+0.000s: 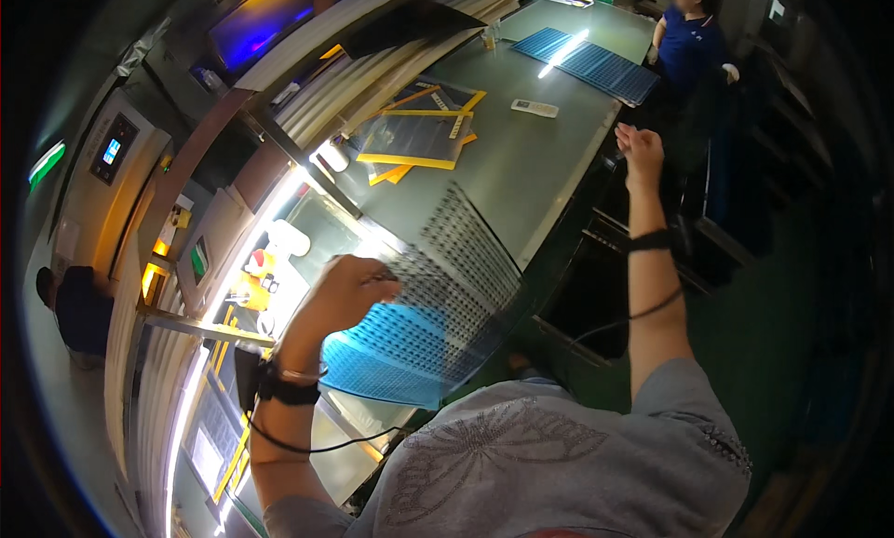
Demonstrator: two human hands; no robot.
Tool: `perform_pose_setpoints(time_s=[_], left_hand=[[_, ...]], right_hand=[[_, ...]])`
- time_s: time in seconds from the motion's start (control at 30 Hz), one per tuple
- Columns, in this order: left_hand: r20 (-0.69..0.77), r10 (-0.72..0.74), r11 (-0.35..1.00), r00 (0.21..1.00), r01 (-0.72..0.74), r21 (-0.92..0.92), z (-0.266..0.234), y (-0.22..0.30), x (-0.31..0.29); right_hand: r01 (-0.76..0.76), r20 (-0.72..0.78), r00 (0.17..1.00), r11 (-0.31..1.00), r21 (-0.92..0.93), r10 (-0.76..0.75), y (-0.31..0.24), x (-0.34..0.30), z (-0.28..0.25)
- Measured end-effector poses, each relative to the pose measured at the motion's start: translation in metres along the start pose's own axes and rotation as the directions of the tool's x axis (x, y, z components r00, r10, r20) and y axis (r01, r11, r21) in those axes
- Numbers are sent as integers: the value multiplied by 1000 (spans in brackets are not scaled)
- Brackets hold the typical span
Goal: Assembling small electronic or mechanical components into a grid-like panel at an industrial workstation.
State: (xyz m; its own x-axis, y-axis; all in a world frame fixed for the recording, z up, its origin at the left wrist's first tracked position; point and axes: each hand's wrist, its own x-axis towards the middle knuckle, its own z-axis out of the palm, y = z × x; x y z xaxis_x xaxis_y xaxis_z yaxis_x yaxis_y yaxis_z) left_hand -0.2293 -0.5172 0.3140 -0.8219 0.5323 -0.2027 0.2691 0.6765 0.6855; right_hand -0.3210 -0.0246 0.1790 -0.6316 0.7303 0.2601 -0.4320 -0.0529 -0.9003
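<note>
My left hand is closed, its fingertips at the left edge of a see-through sheet with rows of small dark marks. This sheet is tilted up and partly blurred. Below it and the hand is a bright blue panel with a fine dotted pattern; where the two meet is hard to make out. Out to the right, past the table edge, my right hand is raised with fingers loosely bent and apart, and nothing shows in it. Both wrists wear black bands with cords.
Yellow-edged film sheets lie overlapping on the grey table, near a white label strip. A dark blue patterned panel rests at the far end. A person in dark blue is beside it. A lit shelf frame runs along the left.
</note>
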Motion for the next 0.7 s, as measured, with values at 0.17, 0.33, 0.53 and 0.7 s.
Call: perform_pose_setpoints(time_s=[0.17,0.33,0.53,0.7], left_hand=[[-313,-119,956,942,24,-292,-29,-23,-65],[-498,-291,946,817,168,-276,-36,-36,-117],[-643,-360,901,675,73,-428,-11,-80,-175],[-783,-405,906,471,92,-413,16,-119,-220]], right_hand=[[-479,377,800,875,-68,467,42,-88,-38],[-809,655,449,587,10,608,68,-180,42],[-811,877,187,573,-117,443,50,-230,136],[-583,852,388,810,-68,351,8,-252,185]])
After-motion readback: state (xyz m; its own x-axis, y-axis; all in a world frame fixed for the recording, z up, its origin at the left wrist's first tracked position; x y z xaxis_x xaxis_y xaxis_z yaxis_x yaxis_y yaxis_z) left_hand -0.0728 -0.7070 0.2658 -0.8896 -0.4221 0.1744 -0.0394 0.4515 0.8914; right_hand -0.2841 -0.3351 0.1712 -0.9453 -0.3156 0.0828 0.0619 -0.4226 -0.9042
